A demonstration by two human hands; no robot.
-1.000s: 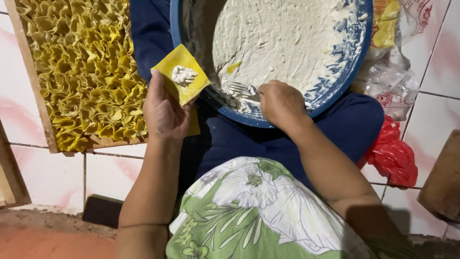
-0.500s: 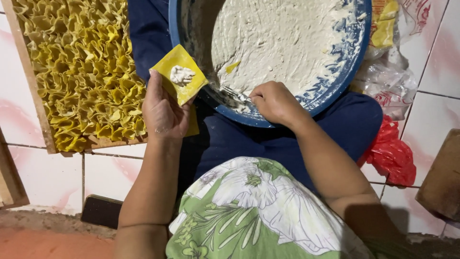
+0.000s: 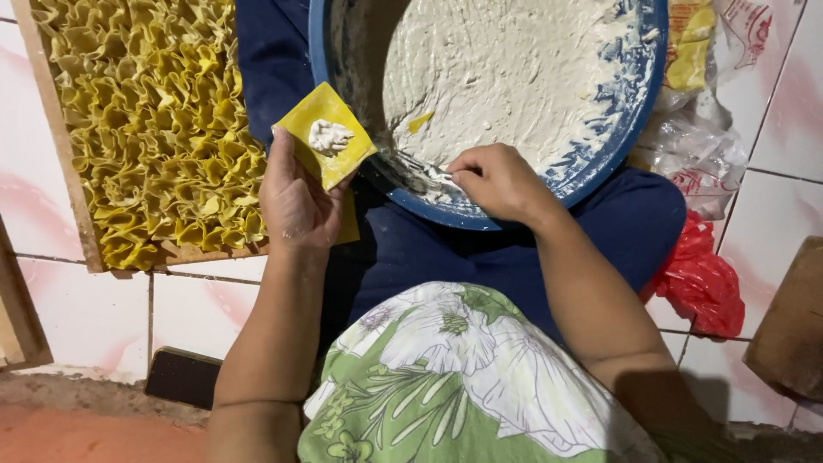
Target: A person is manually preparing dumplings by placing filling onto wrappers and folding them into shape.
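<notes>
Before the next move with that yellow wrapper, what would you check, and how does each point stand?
1. Yellow wrapper lies flat on the left hand: ok.
2. A dab of white filling sits near the wrapper's middle, off its edges: ok.
3. The right hand rests at the rim of the blue bowl, holding a utensil in the filling: ok; what kind of utensil, cannot tell.
4. Filling left in the bowl: ok, plenty.
5. Free space on the wooden tray of folded dumplings: cannot tell, the visible part is packed.
</notes>
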